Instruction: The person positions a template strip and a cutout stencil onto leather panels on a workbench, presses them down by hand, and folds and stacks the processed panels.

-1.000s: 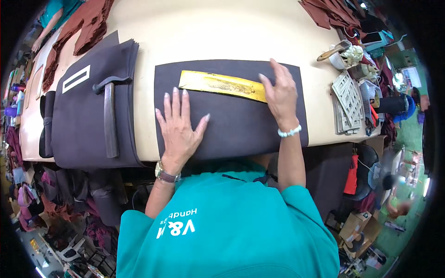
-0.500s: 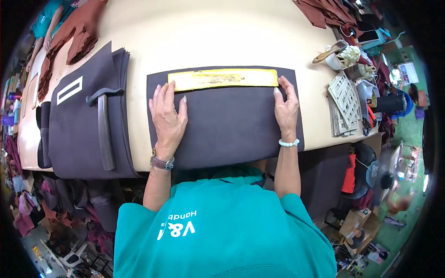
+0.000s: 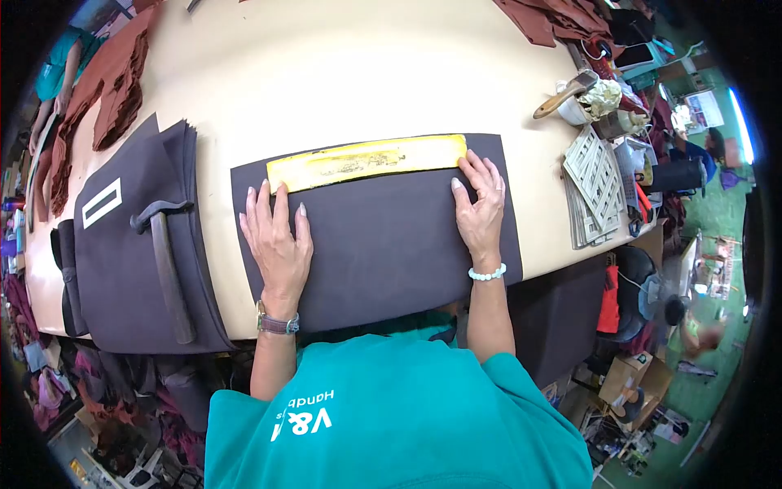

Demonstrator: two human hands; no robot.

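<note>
A dark sheet [image 3: 375, 244] lies flat at the table's front edge. Along its far edge rests a yellow strip [image 3: 366, 161] with dark smudges. My left hand [image 3: 278, 248] lies spread on the sheet, its fingertips at the strip's left end. At the strip's right end, my right hand [image 3: 482, 213] touches the corner with its fingertips, thumb apart, palm over the sheet. Neither hand is wrapped round anything.
A hammer [image 3: 167, 261] lies on stacked dark sheets [image 3: 114, 269] at the left. Brown pieces [image 3: 122, 81] lie farther back. On the right are a brush [image 3: 562, 96] and stacked pale templates [image 3: 593, 187]. A co-worker's arm [image 3: 67, 77] shows at the upper left.
The yellow strip has been straightened along the sheet's far edge, and both hands have moved to its ends. The whole view has shifted and tilted somewhat.
</note>
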